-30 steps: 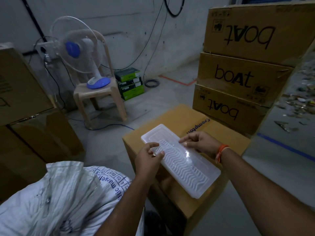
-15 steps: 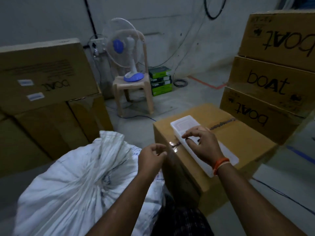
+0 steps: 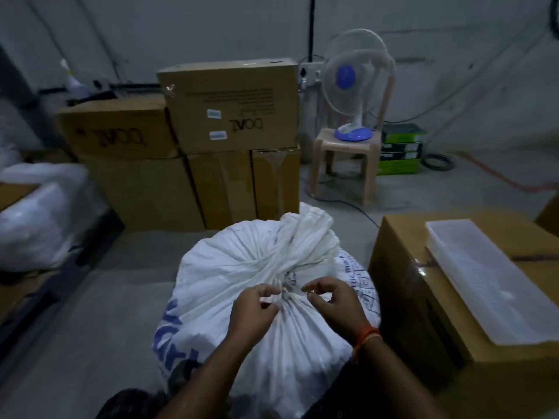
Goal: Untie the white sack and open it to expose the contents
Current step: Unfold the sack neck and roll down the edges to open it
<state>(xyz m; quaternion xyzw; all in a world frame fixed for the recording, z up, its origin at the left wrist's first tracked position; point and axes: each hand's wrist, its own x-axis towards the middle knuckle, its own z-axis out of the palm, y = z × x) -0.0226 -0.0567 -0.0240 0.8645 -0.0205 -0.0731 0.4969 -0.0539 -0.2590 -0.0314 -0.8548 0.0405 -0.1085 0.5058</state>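
Note:
A full white woven sack [image 3: 223,267] with blue print stands on the floor right in front of me. Its mouth is gathered and tied at a knot [image 3: 287,290], and the loose bunched top [image 3: 308,234] flops away from me. My left hand [image 3: 252,311] sits just left of the knot with fingers curled and pinching at the gathered cloth. My right hand [image 3: 334,300], with an orange band on the wrist, hovers just right of the knot, thumb and fingers curved and apart. What is in the sack is hidden.
A cardboard box [image 3: 402,285] with a translucent plastic tray [image 3: 490,282] on top stands close on the right. Stacked cartons [image 3: 230,107] stand behind the sack. A fan [image 3: 352,86] rests on a plastic stool [image 3: 341,164]. White bags [image 3: 39,213] lie at the left.
My view has swung left from the box to the sack. Both hands left the plastic tray, which stays on the box, and came to the sack's knot.

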